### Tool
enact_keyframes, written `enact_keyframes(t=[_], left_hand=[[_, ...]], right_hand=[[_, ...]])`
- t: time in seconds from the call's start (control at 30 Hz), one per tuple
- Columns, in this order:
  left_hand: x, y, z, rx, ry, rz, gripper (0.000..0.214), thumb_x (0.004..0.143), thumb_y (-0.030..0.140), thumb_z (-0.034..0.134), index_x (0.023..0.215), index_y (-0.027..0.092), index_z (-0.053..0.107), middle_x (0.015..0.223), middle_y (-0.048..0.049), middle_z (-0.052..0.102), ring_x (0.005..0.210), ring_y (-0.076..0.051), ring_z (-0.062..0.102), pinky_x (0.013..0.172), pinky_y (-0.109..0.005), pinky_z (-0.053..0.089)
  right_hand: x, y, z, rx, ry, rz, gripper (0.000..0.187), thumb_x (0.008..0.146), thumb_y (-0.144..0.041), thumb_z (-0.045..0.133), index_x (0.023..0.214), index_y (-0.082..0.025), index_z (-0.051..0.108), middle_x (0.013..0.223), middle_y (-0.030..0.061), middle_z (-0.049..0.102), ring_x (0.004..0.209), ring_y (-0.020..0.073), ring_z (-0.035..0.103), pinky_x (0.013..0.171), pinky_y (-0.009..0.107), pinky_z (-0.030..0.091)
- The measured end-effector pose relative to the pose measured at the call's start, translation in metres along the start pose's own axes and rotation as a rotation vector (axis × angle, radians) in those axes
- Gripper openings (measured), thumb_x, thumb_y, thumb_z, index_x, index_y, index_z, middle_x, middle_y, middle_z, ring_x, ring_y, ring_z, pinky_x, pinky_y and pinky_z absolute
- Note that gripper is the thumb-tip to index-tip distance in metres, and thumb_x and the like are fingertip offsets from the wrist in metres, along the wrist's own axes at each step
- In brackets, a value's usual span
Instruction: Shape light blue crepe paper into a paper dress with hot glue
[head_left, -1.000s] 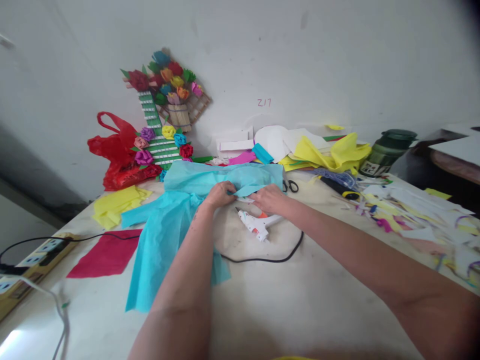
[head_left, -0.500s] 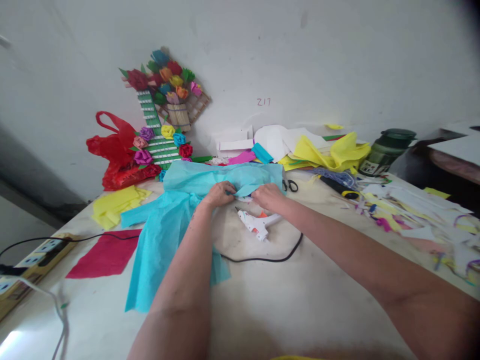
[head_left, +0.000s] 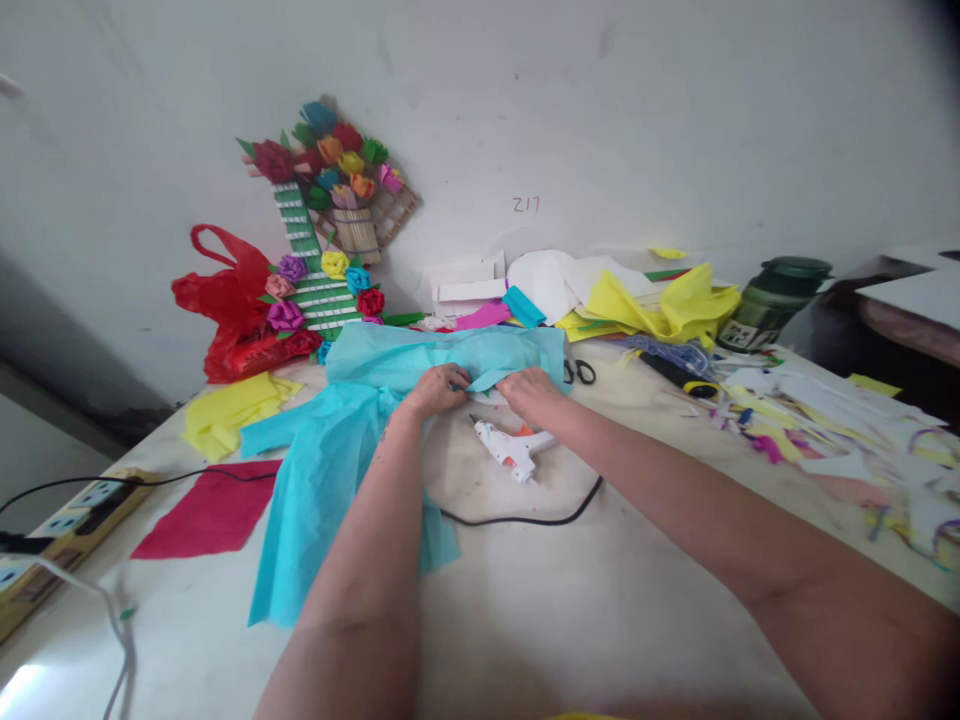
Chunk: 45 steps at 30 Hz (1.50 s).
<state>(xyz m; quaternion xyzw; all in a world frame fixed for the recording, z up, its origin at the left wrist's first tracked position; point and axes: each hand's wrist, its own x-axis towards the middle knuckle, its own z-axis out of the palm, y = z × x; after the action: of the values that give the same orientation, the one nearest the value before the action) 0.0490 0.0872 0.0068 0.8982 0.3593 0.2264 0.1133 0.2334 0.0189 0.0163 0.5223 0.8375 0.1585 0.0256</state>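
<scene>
A light-blue crepe paper sheet (head_left: 390, 350) lies across the table in front of me, and a larger blue crepe piece (head_left: 322, 470) spreads toward my left forearm. My left hand (head_left: 441, 390) is closed at the sheet's near edge, fingers bent over it. Close by on the right, my right hand (head_left: 531, 393) is closed on the same edge, where a fold is turned up between both hands. Something white shows under this fold; its kind is unclear. Just below my hands lies a white glue gun (head_left: 510, 450), its nozzle pointing up and left.
Black-handled scissors (head_left: 581, 372) lie right of the sheet. A black cord (head_left: 525, 520) curves below the glue gun. Paper scraps (head_left: 840, 430) and a green bottle (head_left: 780, 305) are at right. A crimson square (head_left: 210, 510), power strip (head_left: 75, 520) and paper-flower craft (head_left: 322, 290) are at left.
My right hand has shifted very slightly left along the paper's edge. My left hand stays in the same place, and the glue gun has not moved.
</scene>
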Motion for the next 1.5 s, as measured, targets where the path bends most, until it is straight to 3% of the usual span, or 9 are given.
enact_keyframes(t=[0.17,0.3,0.4,0.47,0.53,0.7,1.0,1.3,1.5], left_hand=[[0.000,-0.003,0.002,-0.002,-0.004,0.011,0.017,0.062,0.015,0.057,0.072,0.020,0.070,0.092,-0.0018,0.064,0.083,-0.013,0.059,0.079,-0.022,0.044],[0.001,-0.006,0.002,0.004,-0.006,0.033,0.020,0.062,0.016,0.057,0.077,0.020,0.070,0.092,-0.0012,0.064,0.084,-0.013,0.059,0.080,-0.022,0.043],[0.001,-0.005,0.002,0.004,-0.010,0.029,0.020,0.063,0.015,0.057,0.077,0.020,0.070,0.091,-0.0008,0.064,0.084,-0.013,0.059,0.080,-0.022,0.043],[0.001,-0.004,0.002,0.001,-0.010,0.022,0.020,0.063,0.015,0.057,0.076,0.021,0.070,0.091,-0.0008,0.064,0.084,-0.013,0.059,0.080,-0.022,0.044],[0.001,-0.004,0.002,-0.003,-0.008,0.016,0.020,0.063,0.014,0.057,0.076,0.020,0.070,0.091,-0.0012,0.064,0.083,-0.013,0.059,0.080,-0.023,0.044],[0.000,-0.005,0.003,-0.012,0.009,0.019,0.019,0.063,0.014,0.057,0.076,0.019,0.071,0.091,-0.0025,0.064,0.082,-0.014,0.059,0.081,-0.023,0.044],[-0.001,0.002,-0.002,-0.019,-0.006,0.002,0.018,0.062,0.018,0.057,0.075,0.020,0.070,0.092,-0.0023,0.065,0.085,-0.016,0.059,0.082,-0.024,0.043],[-0.001,0.002,-0.004,-0.149,0.018,-0.194,0.035,0.067,0.016,0.039,0.087,0.016,0.067,0.091,-0.0018,0.067,0.087,-0.017,0.059,0.083,-0.026,0.043],[-0.002,0.002,0.000,-0.167,0.065,-0.164,0.030,0.065,0.015,0.045,0.088,0.015,0.065,0.087,-0.0024,0.068,0.082,-0.015,0.060,0.079,-0.024,0.044]], right_hand=[[0.006,0.001,-0.008,0.058,-0.064,0.039,0.023,0.075,-0.009,0.046,0.090,-0.011,0.064,0.086,0.0136,0.066,0.081,0.0218,0.060,0.064,0.028,0.041],[0.008,0.015,-0.031,0.236,-0.231,0.071,0.025,0.079,-0.026,0.046,0.091,-0.018,0.066,0.095,0.0099,0.066,0.084,0.0220,0.059,0.061,0.026,0.039],[0.004,0.026,-0.044,0.315,-0.342,0.073,0.022,0.075,-0.024,0.049,0.088,-0.022,0.067,0.075,0.0031,0.067,0.070,0.0167,0.060,0.056,0.024,0.037],[-0.002,0.029,-0.048,0.301,-0.289,0.078,0.019,0.075,-0.025,0.049,0.083,-0.020,0.066,0.071,0.0034,0.066,0.068,0.0169,0.058,0.057,0.025,0.036],[-0.009,0.027,-0.047,0.233,-0.102,0.077,0.019,0.075,-0.031,0.052,0.082,-0.018,0.064,0.079,0.0063,0.065,0.076,0.0200,0.056,0.060,0.027,0.036],[-0.013,0.017,-0.035,0.060,0.294,-0.020,0.048,0.067,-0.045,0.062,0.104,-0.016,0.053,0.107,0.0124,0.053,0.097,0.0264,0.045,0.076,0.034,0.032],[0.007,0.012,-0.019,-0.024,0.151,-0.033,0.029,0.070,-0.024,0.058,0.097,-0.015,0.055,0.097,0.0114,0.054,0.091,0.0249,0.045,0.077,0.036,0.028],[0.004,0.009,-0.008,-0.069,0.237,-0.116,0.024,0.072,-0.008,0.048,0.095,-0.015,0.053,0.096,0.0109,0.052,0.090,0.0245,0.045,0.072,0.036,0.030],[0.003,0.013,-0.007,-0.090,0.233,-0.259,0.028,0.073,-0.003,0.046,0.098,-0.016,0.051,0.097,0.0091,0.053,0.091,0.0210,0.046,0.067,0.032,0.032]])
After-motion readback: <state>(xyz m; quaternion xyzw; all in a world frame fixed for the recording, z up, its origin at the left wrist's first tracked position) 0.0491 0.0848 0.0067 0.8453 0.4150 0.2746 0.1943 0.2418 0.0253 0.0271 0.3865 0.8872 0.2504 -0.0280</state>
